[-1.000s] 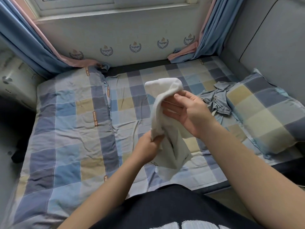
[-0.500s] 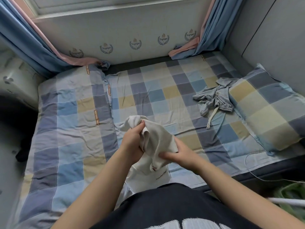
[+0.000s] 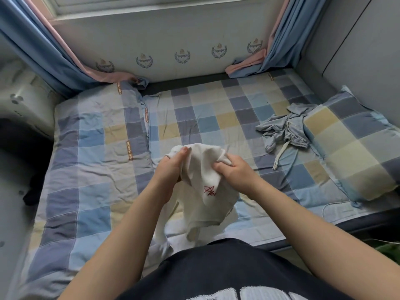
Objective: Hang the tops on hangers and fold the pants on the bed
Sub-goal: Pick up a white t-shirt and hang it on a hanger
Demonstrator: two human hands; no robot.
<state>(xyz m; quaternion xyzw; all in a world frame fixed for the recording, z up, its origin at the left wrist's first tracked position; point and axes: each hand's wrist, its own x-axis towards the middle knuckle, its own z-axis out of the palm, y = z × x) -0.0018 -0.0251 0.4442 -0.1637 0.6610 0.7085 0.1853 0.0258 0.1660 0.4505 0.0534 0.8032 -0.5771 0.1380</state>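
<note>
I hold a white garment (image 3: pixel 203 204) with small red embroidered lettering above the near part of the bed (image 3: pixel 216 118). My left hand (image 3: pixel 171 169) grips its upper left edge, and my right hand (image 3: pixel 236 172) grips a bunch of cloth at its upper right. The rest of the fabric hangs down toward my waist. A crumpled grey garment (image 3: pixel 283 128) with a pale drawstring lies on the checked sheet at the right, apart from both hands.
A checked pillow (image 3: pixel 350 148) lies at the right, a folded checked quilt (image 3: pixel 91 161) covers the bed's left side. Blue and pink curtains (image 3: pixel 54 59) hang at both back corners beneath the window. A thin white cable (image 3: pixel 331 204) curls near the bed's right front edge.
The white garment came down from chest height to low over the bed. My hands took new grips along its top, and the red lettering now faces me.
</note>
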